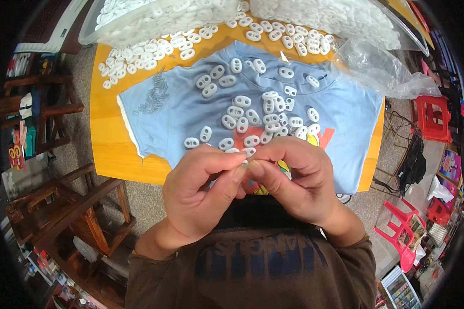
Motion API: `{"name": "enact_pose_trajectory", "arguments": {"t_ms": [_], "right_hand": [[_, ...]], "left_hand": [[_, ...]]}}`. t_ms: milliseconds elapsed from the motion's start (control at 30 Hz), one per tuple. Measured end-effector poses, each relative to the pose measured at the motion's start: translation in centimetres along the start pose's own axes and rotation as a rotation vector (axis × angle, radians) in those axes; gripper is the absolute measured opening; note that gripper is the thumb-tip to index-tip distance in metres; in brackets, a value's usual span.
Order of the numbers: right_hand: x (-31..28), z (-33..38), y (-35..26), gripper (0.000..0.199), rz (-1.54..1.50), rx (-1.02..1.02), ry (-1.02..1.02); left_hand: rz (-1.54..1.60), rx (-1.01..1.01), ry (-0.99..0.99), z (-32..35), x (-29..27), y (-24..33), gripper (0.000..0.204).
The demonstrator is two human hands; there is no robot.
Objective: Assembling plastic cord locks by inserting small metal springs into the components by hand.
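My left hand (pixel 203 190) and my right hand (pixel 294 177) meet fingertip to fingertip just above the near edge of a light blue T-shirt (pixel 175 110) spread on an orange table (pixel 105 134). Between the pinched thumbs and forefingers sits a small white plastic piece (pixel 246 161), mostly hidden. Several white oval two-hole plastic pieces (pixel 252 116) lie scattered on the shirt just beyond my hands. A small heap of thin metal pins (pixel 154 92) rests on the shirt's left sleeve.
Clear plastic tubs (pixel 139 20) heaped with white pieces stand at the table's far edge, with a crumpled clear bag (pixel 381 67) at the right. Dark wooden chairs (pixel 72 206) stand to the left, red plastic stools (pixel 433 118) to the right.
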State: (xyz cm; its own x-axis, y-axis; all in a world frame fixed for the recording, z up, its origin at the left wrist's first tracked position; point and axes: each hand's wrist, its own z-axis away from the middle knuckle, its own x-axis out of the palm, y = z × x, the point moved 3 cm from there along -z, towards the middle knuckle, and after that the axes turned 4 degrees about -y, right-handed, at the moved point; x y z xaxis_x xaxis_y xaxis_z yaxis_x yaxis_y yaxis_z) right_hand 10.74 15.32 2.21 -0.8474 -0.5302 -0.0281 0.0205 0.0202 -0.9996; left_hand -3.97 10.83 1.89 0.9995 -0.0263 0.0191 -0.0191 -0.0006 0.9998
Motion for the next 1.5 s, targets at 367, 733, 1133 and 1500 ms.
{"name": "enact_pose_trajectory", "arguments": {"t_ms": [367,733,1133,1500], "right_hand": [[-0.3,1.2,-0.4,0.003,-0.062,0.032,-0.057],[-0.9,0.8,-1.1,0.006,0.012,-0.043,0.038],[-3.6,-3.9,1.4,0.017,1.089,-0.245,0.108],[-3.1,-2.7,-0.5,0.015,0.904,-0.218,0.129]], "left_hand": [[0.038,-0.006,-0.079,0.9,0.8,-0.1,0.018],[0.297,-0.089,0.009,0.4,1.1,-0.6,0.016],[0.399,-0.166,0.163,0.1,0.0,-1.0,0.012],[0.582,-0.189,0.128,0.3,-0.4,-1.0,0.015]]}}
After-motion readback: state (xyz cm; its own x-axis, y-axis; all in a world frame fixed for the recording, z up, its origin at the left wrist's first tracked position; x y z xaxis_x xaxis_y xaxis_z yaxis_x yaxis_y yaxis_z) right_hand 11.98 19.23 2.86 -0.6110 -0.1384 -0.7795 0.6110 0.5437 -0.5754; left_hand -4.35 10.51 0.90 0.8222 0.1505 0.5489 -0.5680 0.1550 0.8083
